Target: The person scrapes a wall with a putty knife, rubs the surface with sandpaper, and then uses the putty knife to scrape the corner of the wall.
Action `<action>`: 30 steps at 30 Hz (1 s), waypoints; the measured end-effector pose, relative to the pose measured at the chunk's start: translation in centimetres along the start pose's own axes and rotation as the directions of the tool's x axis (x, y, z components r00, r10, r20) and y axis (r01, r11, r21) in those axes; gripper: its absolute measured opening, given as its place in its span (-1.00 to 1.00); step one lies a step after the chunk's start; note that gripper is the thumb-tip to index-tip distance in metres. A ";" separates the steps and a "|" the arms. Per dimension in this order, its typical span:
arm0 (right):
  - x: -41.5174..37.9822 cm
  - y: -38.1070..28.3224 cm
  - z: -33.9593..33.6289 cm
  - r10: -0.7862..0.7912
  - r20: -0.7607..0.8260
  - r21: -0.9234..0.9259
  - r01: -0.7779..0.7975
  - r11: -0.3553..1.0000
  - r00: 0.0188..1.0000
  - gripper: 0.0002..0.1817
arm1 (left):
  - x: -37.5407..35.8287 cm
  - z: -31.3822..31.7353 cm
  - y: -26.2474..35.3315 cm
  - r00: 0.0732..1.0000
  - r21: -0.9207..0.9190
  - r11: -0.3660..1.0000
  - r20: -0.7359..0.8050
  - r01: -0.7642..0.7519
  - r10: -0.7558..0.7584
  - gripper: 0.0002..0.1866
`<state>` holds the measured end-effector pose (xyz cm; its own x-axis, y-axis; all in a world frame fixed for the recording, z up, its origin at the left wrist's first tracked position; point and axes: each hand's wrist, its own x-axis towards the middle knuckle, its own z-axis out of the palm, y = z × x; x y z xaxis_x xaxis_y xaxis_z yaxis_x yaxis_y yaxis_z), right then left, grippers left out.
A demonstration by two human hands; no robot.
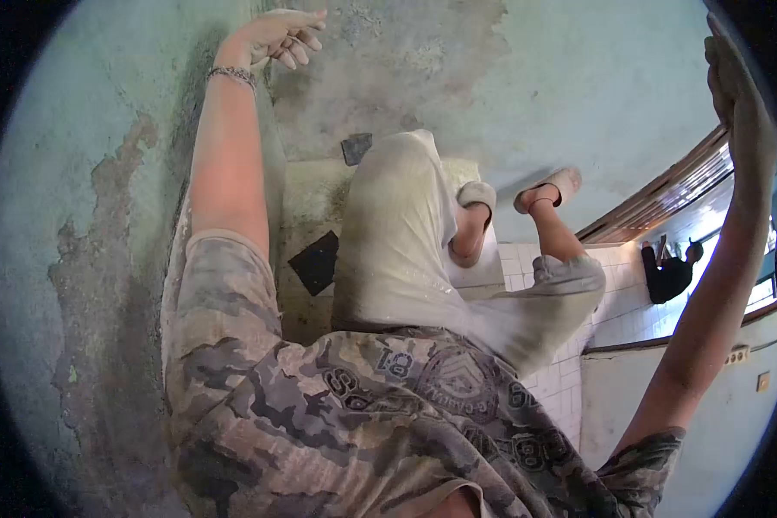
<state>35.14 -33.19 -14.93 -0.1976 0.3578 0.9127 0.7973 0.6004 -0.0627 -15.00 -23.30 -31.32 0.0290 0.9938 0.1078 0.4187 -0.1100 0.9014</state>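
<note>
My left hand (281,39) is raised at the top left, close in front of the worn grey-green wall (397,65). Its dusty fingers are apart and slightly bent, holding nothing, and a bracelet (231,75) circles the wrist. Far to the right, my right hand (738,91) is lifted too, its fingers stretched out and whitish with dust. No object shows in it. Between my arms are my dusty pale trousers (397,233) and my feet in slippers (475,194). Beside my leg, a dark square piece (317,263) lies on a pale, stained surface (306,186).
Another small dark piece (356,148) lies near my knee. Bare plaster (116,250) shows through peeling paint on the left wall. White tiles (565,380) cover the floor. Farther back, at right, a person in dark clothes (667,274) is near a bright opening.
</note>
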 end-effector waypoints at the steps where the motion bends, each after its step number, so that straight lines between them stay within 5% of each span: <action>1: -0.2 0.1 0.0 -0.045 -0.064 -0.016 0.044 0.999 0.997 -0.49 | 0.1 0.0 0.3 1.000 -0.018 1.000 0.007 0.002 -0.001 -0.36; 5: -0.2 -1.7 -0.4 -0.199 -0.210 -0.076 0.187 0.979 0.957 -0.49 | 0.4 0.9 0.7 1.000 0.006 1.000 0.017 0.014 -0.015 -0.34; 6: -0.2 -4.7 -1.6 -0.094 -0.008 0.179 0.094 0.979 0.996 -0.58 | 0.3 1.2 0.6 0.999 0.036 0.999 -0.010 -0.037 0.038 -0.36; 8: -0.2 -5.6 -2.2 -0.122 0.187 0.456 0.023 0.890 0.975 -0.76 | -0.1 2.0 0.5 0.996 0.061 0.995 -0.034 -0.076 0.079 -0.37; 11: -0.1 -4.2 -1.8 -0.194 0.179 0.477 0.087 0.875 0.965 -0.72 | -1.8 3.4 3.0 0.998 0.100 0.993 -0.006 -0.056 0.057 -0.45; 13: -0.8 -6.3 -2.0 -0.075 0.222 0.508 -0.050 0.860 0.972 -0.72 | -3.6 4.9 5.4 0.994 0.134 0.987 -0.068 0.089 -0.080 -0.75; 15: -1.0 -5.4 -2.2 0.033 0.266 0.535 -0.176 0.826 0.963 -0.71 | -3.8 7.3 3.6 1.000 0.207 0.978 -0.021 -0.014 0.019 -0.64; 16: -1.1 -4.1 -1.4 0.053 0.145 0.206 -0.082 0.975 0.988 -0.61 | -4.3 8.6 3.4 0.993 0.279 0.953 0.028 -0.121 0.118 -0.53; 19: -1.2 -5.7 -1.9 -0.101 0.206 0.588 -0.041 0.808 0.973 -0.64 | -8.4 14.5 3.4 0.994 0.316 0.946 0.101 -0.068 0.038 -0.58; 24: -2.7 -4.9 -1.7 -0.081 0.209 0.577 -0.056 0.815 0.975 -0.59 | -13.9 23.3 0.2 0.975 0.610 0.767 0.204 -0.199 0.091 -0.48; 28: -3.7 -3.7 -1.3 -0.076 0.212 0.563 -0.059 0.824 0.974 -0.54 | -14.5 27.4 -1.9 0.981 0.563 0.807 0.167 -0.177 0.099 -0.49; 30: -4.1 -2.9 -0.9 -0.080 0.230 0.567 -0.067 0.821 0.970 -0.52 | -14.1 28.2 -2.4 0.943 0.485 0.823 0.284 -0.296 0.172 -0.54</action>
<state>34.17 -37.02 -18.14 -0.3865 0.4640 0.7971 0.3443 0.8743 -0.3420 9.20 -36.48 -46.84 0.3573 0.9238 0.1376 0.7764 -0.3756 0.5060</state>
